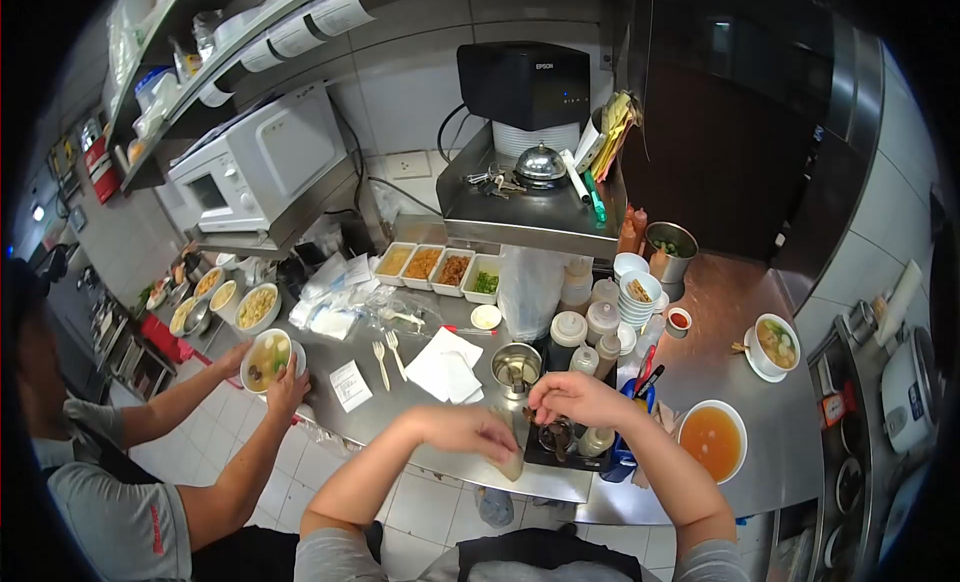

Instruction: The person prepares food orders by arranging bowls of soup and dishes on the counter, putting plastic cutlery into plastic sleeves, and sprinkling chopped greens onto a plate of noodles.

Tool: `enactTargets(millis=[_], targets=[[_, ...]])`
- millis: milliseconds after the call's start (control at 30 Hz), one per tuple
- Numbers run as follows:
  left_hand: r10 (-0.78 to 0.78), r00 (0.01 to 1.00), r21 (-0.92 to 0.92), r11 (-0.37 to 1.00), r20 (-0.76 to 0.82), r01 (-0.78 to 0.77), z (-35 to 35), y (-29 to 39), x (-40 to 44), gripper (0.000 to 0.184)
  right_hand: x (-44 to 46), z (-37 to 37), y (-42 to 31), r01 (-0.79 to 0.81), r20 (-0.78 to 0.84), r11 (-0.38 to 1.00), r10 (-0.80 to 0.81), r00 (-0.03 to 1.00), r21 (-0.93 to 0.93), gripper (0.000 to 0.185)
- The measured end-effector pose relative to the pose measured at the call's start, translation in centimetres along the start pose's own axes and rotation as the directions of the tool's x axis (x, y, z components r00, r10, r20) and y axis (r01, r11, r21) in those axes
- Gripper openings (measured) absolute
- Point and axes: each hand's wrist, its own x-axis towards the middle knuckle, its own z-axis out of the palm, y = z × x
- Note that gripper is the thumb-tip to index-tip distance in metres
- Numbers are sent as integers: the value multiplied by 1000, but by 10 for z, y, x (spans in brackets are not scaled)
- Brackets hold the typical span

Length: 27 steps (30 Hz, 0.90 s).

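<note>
Near the counter's front edge, my left hand (467, 432) has its fingers curled down over a pale, blurred item (507, 459), which looks like a bottle or bag. Just to the right, my right hand (575, 399) hangs above a dark tray (545, 452) of small containers, its fingers bent together; what they hold, if anything, is too small to make out. A metal pot (517, 366) stands behind the gap between my hands. White napkins (445, 367) and two forks (381, 365) lie to the left. Squeeze bottles (568, 332) stand behind my right hand.
On the left a co-worker's hands (288, 390) hold a soup bowl (267, 362). A bowl of orange broth (712, 440) is close to my right forearm, with another soup bowl (777, 344) beyond. Topping trays (453, 271) line the wall below a metal shelf (530, 227).
</note>
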Motion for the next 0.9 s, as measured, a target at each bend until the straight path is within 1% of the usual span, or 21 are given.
enactTargets(millis=[33, 100, 133, 167, 233, 267, 333, 367, 400, 500, 533, 567, 600, 633, 667, 700, 733, 767, 833, 900], targets=[[-41, 998, 93, 995, -50, 45, -16, -16, 3, 26, 11, 2, 2, -37, 15, 995, 39, 999, -96, 20], [-186, 964, 184, 958, -188, 220, -49, -46, 8, 19, 34, 0, -3, -105, 46, 946, 125, 991, -305, 20], [-268, 929, 186, 929, -256, 319, -65, -64, 12, 17, 48, -3, -12, -79, 107, 844, 159, 981, -530, 23], [-346, 877, 172, 892, -332, 417, -79, -81, 18, 15, 57, -4, -15, -93, 103, 807, 188, 977, -583, 23], [-218, 823, 237, 891, -524, 387, -104, -104, 17, 17, 88, -7, -15, -82, 98, 733, 200, 975, -675, 22], [-167, 792, 320, 851, -587, 417, -116, -124, 21, 17, 113, -14, 3, -67, 125, 722, 208, 970, -688, 23], [-83, 660, 371, 772, -747, 517, -136, -161, 26, 18, 149, -19, 20, -41, 72, 652, 146, 987, -757, 22], [-25, 591, 388, 731, -806, 561, -146, -176, 31, 20, 165, -22, 27, -41, 39, 613, 117, 992, -789, 22], [8, 549, 394, 705, -836, 590, -155, -192, 36, 21, 181, -25, 36, -74, -27, 602, 87, 996, -795, 23], [-26, 569, 464, 549, -822, 695, -192, -194, 43, 17, 229, -32, 52, -129, -159, 449, -29, 987, -884, 24], [22, 568, 507, 482, -823, 715, -205, -195, 46, 15, 245, -37, 52, -149, -163, 374, -8, 987, -916, 27], [70, 571, 546, 408, -818, 732, -216, -197, 51, 14, 256, -39, 52, -193, -229, 421, -37, 973, -886, 28], [85, 578, 567, 351, -812, 745, -227, -202, 56, 15, 266, -42, 51, -234, -297, 467, -65, 953, -853, 28], [103, 585, 586, 297, -804, 754, -237, -211, 65, 17, 281, -50, 63, -228, -333, 465, -156, 930, -855, 21], [92, 599, 594, 312, -795, 741, -251, -229, 78, 19, 299, -61, 83, -225, -365, 460, -241, 899, -859, 16], [79, 614, 602, 332, -785, 726, -261, -245, 89, 21, 316, -69, 95, -271, -405, 442, -243, 882, -855, 15], [87, 633, 619, 344, -769, 706, -266, -243, 88, 20, 328, -74, 98, -317, -443, 421, -245, 862, -850, 15], [94, 649, 635, 353, -755, 687, -271, -242, 86, 19, 337, -79, 103, -353, -482, 431, -239, 843, -831, 16], [85, 666, 653, 324, -741, 684, -284, -260, 96, 22, 353, -83, 106, -418, -555, 455, -224, 801, -786, 17], [105, 726, 724, 258, -680, 640, -291, -273, 100, 24, 366, -91, 113, -428, -523, 425, -133, 842, -797, 19]])
